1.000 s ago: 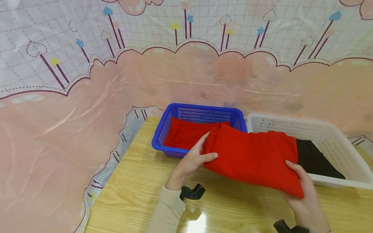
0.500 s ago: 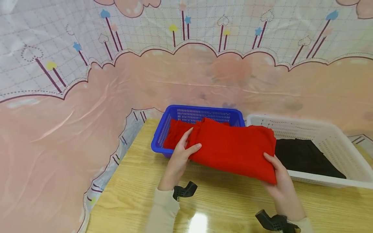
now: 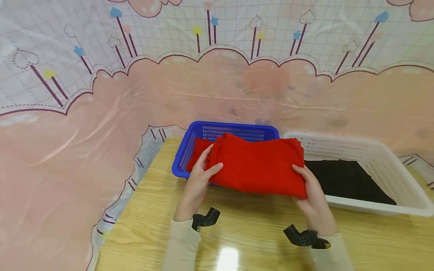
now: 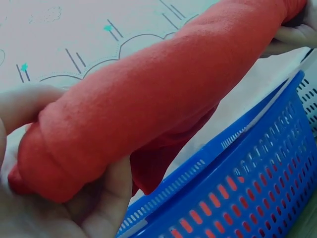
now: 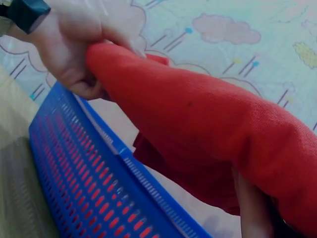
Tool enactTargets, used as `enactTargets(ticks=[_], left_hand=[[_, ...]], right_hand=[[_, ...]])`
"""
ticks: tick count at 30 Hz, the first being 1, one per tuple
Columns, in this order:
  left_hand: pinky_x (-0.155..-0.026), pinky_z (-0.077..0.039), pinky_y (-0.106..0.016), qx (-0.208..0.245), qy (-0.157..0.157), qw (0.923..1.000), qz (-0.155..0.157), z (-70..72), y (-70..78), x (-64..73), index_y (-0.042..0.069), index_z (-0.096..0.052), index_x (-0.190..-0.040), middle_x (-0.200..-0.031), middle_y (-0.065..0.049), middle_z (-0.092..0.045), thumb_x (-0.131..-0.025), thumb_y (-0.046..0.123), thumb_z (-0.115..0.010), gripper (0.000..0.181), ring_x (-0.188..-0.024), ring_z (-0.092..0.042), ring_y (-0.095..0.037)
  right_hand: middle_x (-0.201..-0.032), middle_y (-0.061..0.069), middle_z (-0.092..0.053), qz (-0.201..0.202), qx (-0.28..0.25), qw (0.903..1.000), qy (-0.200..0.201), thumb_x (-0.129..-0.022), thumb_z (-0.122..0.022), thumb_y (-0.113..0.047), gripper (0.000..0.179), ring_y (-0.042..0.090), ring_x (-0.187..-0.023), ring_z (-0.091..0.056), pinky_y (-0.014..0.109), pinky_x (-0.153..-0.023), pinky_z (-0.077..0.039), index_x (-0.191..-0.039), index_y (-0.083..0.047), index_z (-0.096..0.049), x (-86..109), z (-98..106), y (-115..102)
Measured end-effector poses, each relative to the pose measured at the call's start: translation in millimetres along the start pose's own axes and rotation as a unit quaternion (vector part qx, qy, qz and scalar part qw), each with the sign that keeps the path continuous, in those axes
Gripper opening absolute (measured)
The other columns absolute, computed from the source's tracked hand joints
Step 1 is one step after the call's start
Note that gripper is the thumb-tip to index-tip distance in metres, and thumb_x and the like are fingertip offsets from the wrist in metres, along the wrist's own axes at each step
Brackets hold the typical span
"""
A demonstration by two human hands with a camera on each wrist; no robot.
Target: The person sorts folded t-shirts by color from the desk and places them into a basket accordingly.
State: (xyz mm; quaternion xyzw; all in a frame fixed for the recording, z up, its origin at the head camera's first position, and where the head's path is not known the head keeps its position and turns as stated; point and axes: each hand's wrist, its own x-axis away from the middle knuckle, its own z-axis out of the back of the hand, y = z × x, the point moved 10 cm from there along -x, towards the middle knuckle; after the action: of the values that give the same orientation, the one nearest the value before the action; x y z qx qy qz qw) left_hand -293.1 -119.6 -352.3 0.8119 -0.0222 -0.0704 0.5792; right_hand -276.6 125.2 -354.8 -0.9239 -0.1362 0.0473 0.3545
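A folded red cloth garment [image 3: 257,165] is held up between both hands, in front of and partly over the blue basket [image 3: 181,174]. My left hand [image 3: 200,177] grips its left end, thumb on top and fingers beneath. At the other end my right hand [image 3: 312,190] pinches the cloth, thumb over the near edge. In the left wrist view the red garment [image 4: 148,94] hangs above the blue basket [image 4: 247,183], a loose flap drooping below. Another piece of red cloth [image 3: 200,145] lies inside the blue basket, mostly hidden behind the held one.
Right of the blue basket stands a white basket [image 3: 379,209] with folded black cloth [image 3: 349,182] in it. Both are on a wooden table [image 3: 149,214]. A patterned pink and white curtain [image 3: 217,86] hangs behind and to the left.
Both hands have carried the red garment left, from overlapping the white basket to the front of the blue one. More of the black cloth now shows, and less of the red cloth in the blue basket.
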Motion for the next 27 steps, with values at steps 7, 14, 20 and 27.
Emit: enactTargets(ticks=[7,14,20,27], left_hand=[[-0.088,-0.043,-0.032,0.001,0.025,0.9997,-0.001,15.5,6.1,-1.4,0.033,-0.034,-0.134,-0.133,0.005,-0.036,-0.082,0.017,-0.065,0.063,-0.118,-0.040,-0.019],[-0.087,-0.044,-0.035,0.023,0.027,0.9994,-0.004,21.1,10.8,-5.6,0.033,-0.033,-0.135,-0.132,0.001,-0.038,-0.083,0.016,-0.064,0.063,-0.115,-0.043,-0.024],[-0.086,-0.045,-0.036,0.038,0.027,0.9989,-0.010,25.1,13.0,-8.8,0.030,-0.031,-0.137,-0.134,0.001,-0.036,-0.084,0.013,-0.062,0.064,-0.116,-0.042,-0.025],[-0.089,-0.043,-0.035,0.058,0.031,0.9977,-0.016,25.2,11.0,-17.0,0.026,-0.031,-0.138,-0.133,0.000,-0.035,-0.085,0.008,-0.058,0.062,-0.118,-0.039,-0.024]], right_hand=[[-0.132,-0.001,-0.023,-0.015,-0.034,0.9992,0.013,-0.096,-0.039,-0.017,0.047,0.019,-0.106,-0.042,0.030,-0.085,-0.044,-0.137,-0.023,-0.017,-18.4,-5.3,9.4],[-0.128,-0.002,-0.029,-0.019,-0.099,0.9945,0.028,-0.094,-0.045,-0.016,0.045,0.018,-0.106,-0.043,0.030,-0.088,-0.042,-0.131,-0.020,-0.021,-38.0,-5.8,15.9],[-0.131,-0.001,-0.026,-0.012,-0.088,0.9957,0.025,-0.094,-0.045,-0.014,0.047,0.018,-0.108,-0.041,0.032,-0.087,-0.042,-0.134,-0.022,-0.021,-47.2,-6.6,17.0],[-0.132,0.001,-0.027,0.021,-0.025,0.9992,0.021,-0.095,-0.042,-0.013,0.047,0.019,-0.108,-0.043,0.032,-0.086,-0.044,-0.137,-0.021,-0.024,-53.5,-5.7,11.4]])
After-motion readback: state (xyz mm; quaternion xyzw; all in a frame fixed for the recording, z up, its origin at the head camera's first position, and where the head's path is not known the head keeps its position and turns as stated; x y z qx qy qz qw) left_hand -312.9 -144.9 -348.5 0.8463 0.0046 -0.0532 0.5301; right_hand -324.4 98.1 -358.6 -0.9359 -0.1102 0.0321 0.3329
